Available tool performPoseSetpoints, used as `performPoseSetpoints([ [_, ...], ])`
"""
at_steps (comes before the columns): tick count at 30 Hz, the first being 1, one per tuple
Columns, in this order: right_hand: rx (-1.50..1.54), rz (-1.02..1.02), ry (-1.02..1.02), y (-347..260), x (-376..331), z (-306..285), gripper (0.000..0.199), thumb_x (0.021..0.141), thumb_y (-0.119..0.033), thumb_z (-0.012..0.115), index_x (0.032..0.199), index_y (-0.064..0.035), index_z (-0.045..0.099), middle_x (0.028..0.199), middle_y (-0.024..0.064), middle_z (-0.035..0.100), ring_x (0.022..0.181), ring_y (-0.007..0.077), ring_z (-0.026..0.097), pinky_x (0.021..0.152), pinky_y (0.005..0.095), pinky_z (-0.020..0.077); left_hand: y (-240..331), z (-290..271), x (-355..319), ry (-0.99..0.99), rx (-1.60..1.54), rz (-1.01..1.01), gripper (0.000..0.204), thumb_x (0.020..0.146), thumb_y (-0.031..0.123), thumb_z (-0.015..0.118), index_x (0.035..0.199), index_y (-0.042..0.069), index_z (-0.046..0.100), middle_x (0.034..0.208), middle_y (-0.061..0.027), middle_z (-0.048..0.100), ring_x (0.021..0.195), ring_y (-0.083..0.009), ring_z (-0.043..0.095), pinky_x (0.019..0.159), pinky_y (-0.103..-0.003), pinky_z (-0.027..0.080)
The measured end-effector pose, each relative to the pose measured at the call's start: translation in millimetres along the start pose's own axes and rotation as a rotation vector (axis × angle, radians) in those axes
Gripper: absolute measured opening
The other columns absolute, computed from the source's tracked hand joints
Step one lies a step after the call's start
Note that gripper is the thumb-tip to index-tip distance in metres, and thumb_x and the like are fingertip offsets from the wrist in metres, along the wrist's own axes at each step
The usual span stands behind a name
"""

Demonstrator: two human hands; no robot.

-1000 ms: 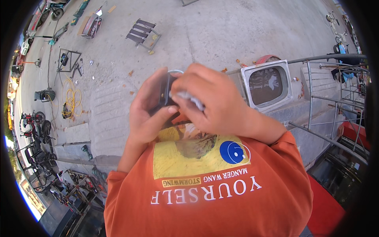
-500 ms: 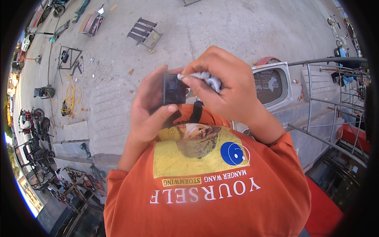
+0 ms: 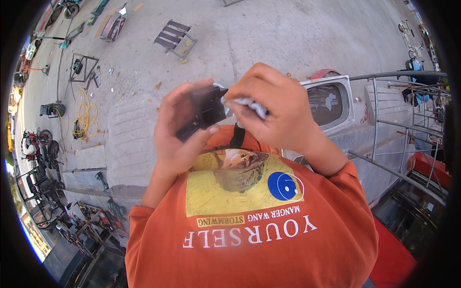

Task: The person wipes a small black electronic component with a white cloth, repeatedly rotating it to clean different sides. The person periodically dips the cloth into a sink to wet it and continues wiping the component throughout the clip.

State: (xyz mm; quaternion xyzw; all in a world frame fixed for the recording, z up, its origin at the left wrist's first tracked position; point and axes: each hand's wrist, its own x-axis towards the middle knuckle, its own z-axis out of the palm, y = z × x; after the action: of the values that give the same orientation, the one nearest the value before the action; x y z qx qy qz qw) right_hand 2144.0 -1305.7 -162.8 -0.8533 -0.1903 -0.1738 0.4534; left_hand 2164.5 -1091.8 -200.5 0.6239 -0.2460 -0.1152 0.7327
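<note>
The left hand (image 3: 180, 127) has its fingers curled and its thumb pressed across the lower edge of a small black boxy device (image 3: 201, 111), clamped on it and holding it up just above the chest, near the picture's centre. At about three o'clock from that device, the right hand (image 3: 278, 113) has its fingertips bunched together on a crumpled grey-white cloth (image 3: 249, 106), pinching it so that the wad meets the right-hand face of the black device; the two hands all but touch there. Below them, toward six o'clock, spreads the person's orange T-shirt (image 3: 249, 240) with a yellow printed panel and a blue round mark. At two to three o'clock from the hands lies an old grey television casing (image 3: 331, 103) face up on the pale concrete ground (image 3: 269, 38), with a bent metal railing (image 3: 398, 125) beyond it. At eleven o'clock a dark slatted metal frame (image 3: 175, 36) rests on the concrete, and toward nine o'clock a coil of yellow hose (image 3: 86, 120) lies near parked motorbikes (image 3: 41, 144).
</note>
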Motion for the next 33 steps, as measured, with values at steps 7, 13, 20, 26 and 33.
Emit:
performPoseSetpoints([
  [7,0.097,0.000,0.025,-3.6,-1.5,7.2,0.016,0.077,0.001,0.076,0.091,-0.0021,0.067,0.081,0.0105,0.064,0.066,0.0223,0.061,0.057,0.0297,0.0473,3.9,3.5,-1.7,0.009,0.070,-0.002,0.072,0.078,-0.013,0.069,0.143,-0.002,0.039,0.144,-0.0220,0.051,0.126,-0.0256,0.058,0.102,-0.037,0.051],
  [13,0.033,0.019,0.058,-5.2,-2.1,15.4,0.016,0.078,0.000,0.075,0.090,-0.0013,0.065,0.080,0.0111,0.063,0.066,0.0254,0.061,0.058,0.0322,0.0470,-1.1,4.0,-3.5,0.004,0.195,0.116,0.070,0.077,-0.010,0.074,0.139,-0.002,0.044,0.140,-0.0218,0.052,0.126,-0.0279,0.057,0.101,-0.038,0.051],
  [20,0.091,0.133,0.052,-2.5,3.6,18.5,0.014,0.081,-0.007,0.072,0.091,-0.0036,0.062,0.083,0.0118,0.061,0.071,0.0308,0.063,0.060,0.0388,0.0484,-15.7,1.3,1.5,0.137,0.398,0.359,0.062,0.070,-0.014,0.074,0.128,0.001,0.055,0.131,-0.0228,0.061,0.116,-0.0300,0.065,0.091,-0.035,0.056],
  [26,0.064,0.146,0.001,2.2,6.9,13.4,0.014,0.081,-0.008,0.071,0.091,-0.0027,0.063,0.084,0.0130,0.062,0.073,0.0325,0.064,0.061,0.0396,0.0492,-23.0,-1.0,3.5,0.151,0.436,0.424,0.062,0.068,-0.012,0.079,0.125,0.002,0.058,0.129,-0.0252,0.063,0.114,-0.0330,0.066,0.092,-0.037,0.056],
  [33,0.049,0.119,0.001,8.3,10.9,14.6,0.012,0.078,-0.003,0.073,0.087,-0.0018,0.065,0.080,0.0112,0.064,0.070,0.0271,0.064,0.060,0.0339,0.0474,-0.3,6.4,4.6,0.084,0.171,0.146,0.063,0.072,-0.011,0.079,0.130,-0.002,0.055,0.123,-0.0172,0.065,0.111,-0.0224,0.065,0.088,-0.033,0.056],
])
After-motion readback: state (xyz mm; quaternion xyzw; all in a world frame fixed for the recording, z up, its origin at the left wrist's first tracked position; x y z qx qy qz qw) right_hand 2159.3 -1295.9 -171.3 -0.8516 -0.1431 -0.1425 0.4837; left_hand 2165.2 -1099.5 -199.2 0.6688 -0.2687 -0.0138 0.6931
